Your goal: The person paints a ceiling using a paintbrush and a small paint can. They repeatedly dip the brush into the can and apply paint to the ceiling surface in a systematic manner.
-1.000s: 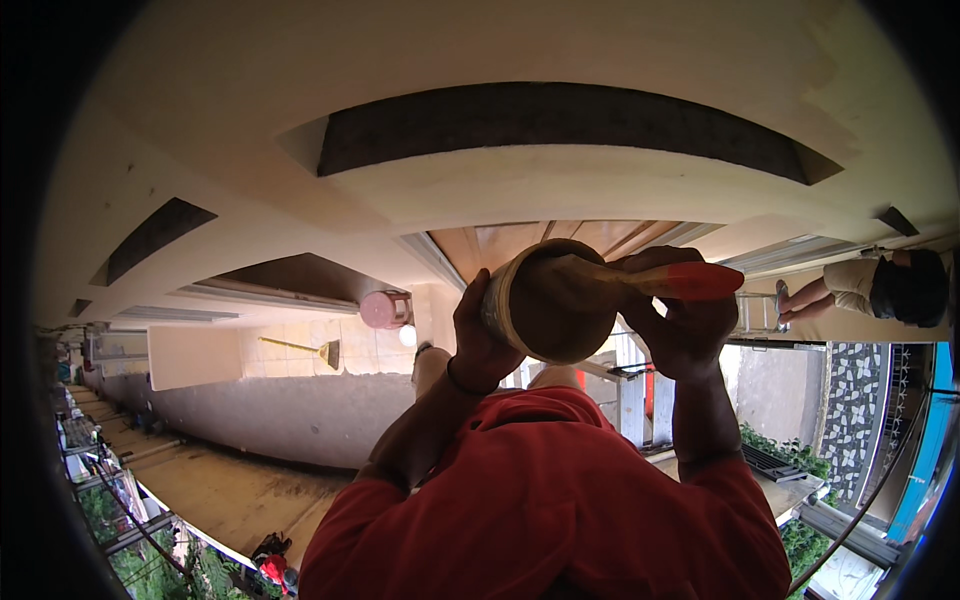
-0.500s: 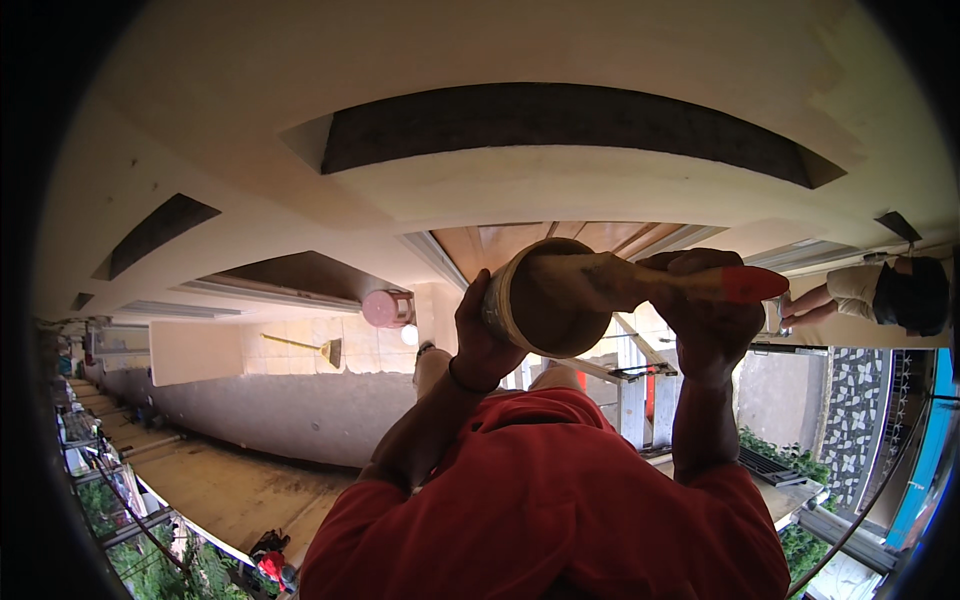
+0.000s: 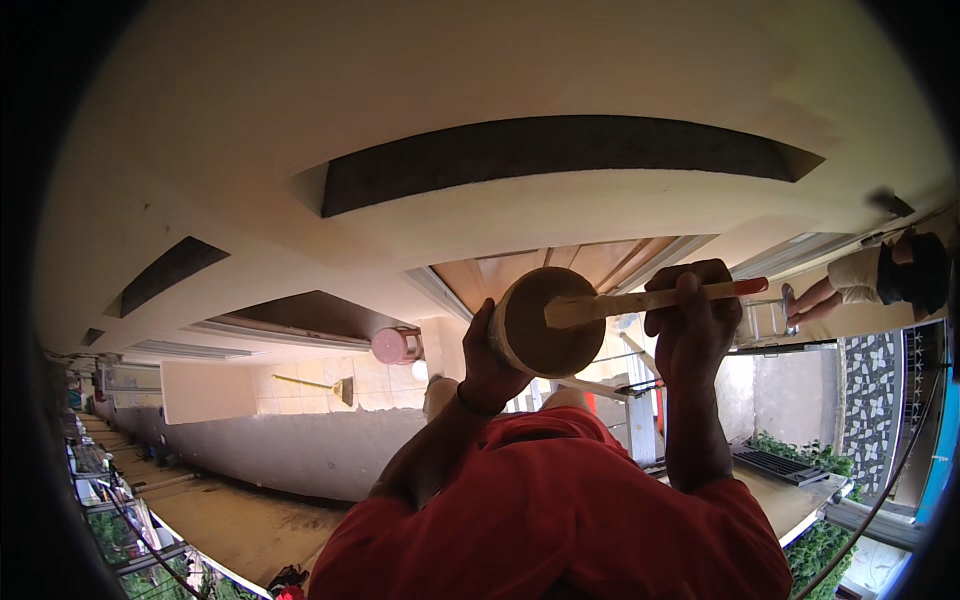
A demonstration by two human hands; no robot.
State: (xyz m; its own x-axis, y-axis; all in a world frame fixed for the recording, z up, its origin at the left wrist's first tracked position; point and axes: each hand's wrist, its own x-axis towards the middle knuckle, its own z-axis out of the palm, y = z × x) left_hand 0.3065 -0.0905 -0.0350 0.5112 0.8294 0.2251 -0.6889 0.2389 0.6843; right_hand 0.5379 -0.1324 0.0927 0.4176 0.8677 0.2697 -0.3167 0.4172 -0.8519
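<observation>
My left hand (image 3: 492,365) is closed around the side of a round, cream-coloured pot (image 3: 535,335), which is coated with murky beige-brown material inside. Held in my right hand (image 3: 700,325) is a flat paintbrush (image 3: 635,302) with a pale body and a red-tipped handle end. The brush reaches left over the pot's rim, its head lying in the pot's mouth; whether it touches the contents I cannot tell. Below both hands is my red shirt (image 3: 540,510), with my legs partly showing behind it.
A ladder (image 3: 640,430) stands below me. A co-worker (image 3: 855,285) in shorts is at the right by a metal ladder. At left are a broom (image 3: 315,385) and a pink container (image 3: 395,345) on a floor below. A pale surface with dark openings (image 3: 550,140) spans the upper view.
The whole view has shifted, so things sit lower. My right hand has turned the brush, now showing its narrow side, and moved it slightly leftward over the pot.
</observation>
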